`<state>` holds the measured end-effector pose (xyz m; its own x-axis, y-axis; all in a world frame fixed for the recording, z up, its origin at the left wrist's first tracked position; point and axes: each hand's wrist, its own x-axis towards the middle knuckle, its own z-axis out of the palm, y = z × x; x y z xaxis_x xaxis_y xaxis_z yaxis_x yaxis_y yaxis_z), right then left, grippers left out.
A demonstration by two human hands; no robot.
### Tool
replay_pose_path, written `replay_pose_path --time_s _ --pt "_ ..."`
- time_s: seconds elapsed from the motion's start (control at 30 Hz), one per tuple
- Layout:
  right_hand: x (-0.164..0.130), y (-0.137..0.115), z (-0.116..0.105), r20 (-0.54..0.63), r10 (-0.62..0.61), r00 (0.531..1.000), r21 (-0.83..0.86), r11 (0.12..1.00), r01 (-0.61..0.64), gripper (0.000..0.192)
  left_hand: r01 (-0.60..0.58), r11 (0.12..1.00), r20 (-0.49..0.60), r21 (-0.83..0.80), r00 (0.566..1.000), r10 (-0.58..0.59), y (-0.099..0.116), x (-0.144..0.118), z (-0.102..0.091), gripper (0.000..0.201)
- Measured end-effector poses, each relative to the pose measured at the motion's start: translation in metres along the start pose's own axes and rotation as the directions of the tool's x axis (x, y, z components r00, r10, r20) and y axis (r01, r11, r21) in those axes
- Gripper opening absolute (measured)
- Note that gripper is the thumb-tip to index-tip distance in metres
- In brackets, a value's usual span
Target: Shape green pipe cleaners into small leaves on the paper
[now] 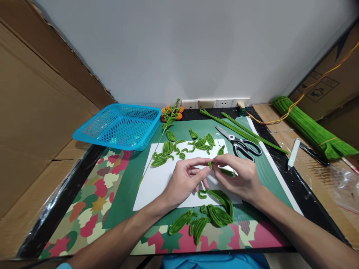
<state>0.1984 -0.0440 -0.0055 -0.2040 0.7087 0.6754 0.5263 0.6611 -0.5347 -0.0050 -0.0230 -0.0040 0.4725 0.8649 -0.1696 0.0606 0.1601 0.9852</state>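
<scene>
My left hand [188, 177] and my right hand [238, 175] meet over a white sheet of paper [153, 190]. Between their pinched fingertips is a small piece of green pipe cleaner [209, 164]; most of it is hidden by the fingers. Just below my hands lie several green pipe-cleaner leaves [220, 216], some on the green mat and patterned paper. Beyond my hands, more fuzzy green leaves [168, 148] are scattered over the white sheet. Scissors [238, 141] with black and grey handles rest beyond my right hand.
A blue perforated basket [119, 145] stands at the back left. Beside it, a green-stemmed orange flower [166, 129] leans across the mat. Long green pipe cleaners [232, 127] lie at the back, with a thick bundle [311, 127] at right. A white-handled cutter [294, 154] is nearby.
</scene>
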Motion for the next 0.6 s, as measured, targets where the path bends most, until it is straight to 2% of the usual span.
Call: replay_pose_path --time_s 0.17,0.37,0.6 --pt "0.0010 -0.0011 -0.0014 -0.011 -0.005 1.000 0.003 1.000 0.005 0.018 -0.024 0.999 0.065 -0.041 0.998 0.027 0.0001 -0.0020 0.0019 0.049" --pt "-0.0007 -0.0004 0.0036 0.005 -0.048 0.999 -0.078 0.996 0.048 0.026 -0.051 0.991 0.028 -0.120 0.998 0.055 0.0034 0.0011 0.0088 0.046" --pt "0.0015 -0.0005 0.0033 0.014 -0.014 1.000 -0.140 0.990 0.016 0.017 -0.049 0.991 -0.026 -0.126 0.999 0.046 0.0083 0.0027 0.0072 0.036"
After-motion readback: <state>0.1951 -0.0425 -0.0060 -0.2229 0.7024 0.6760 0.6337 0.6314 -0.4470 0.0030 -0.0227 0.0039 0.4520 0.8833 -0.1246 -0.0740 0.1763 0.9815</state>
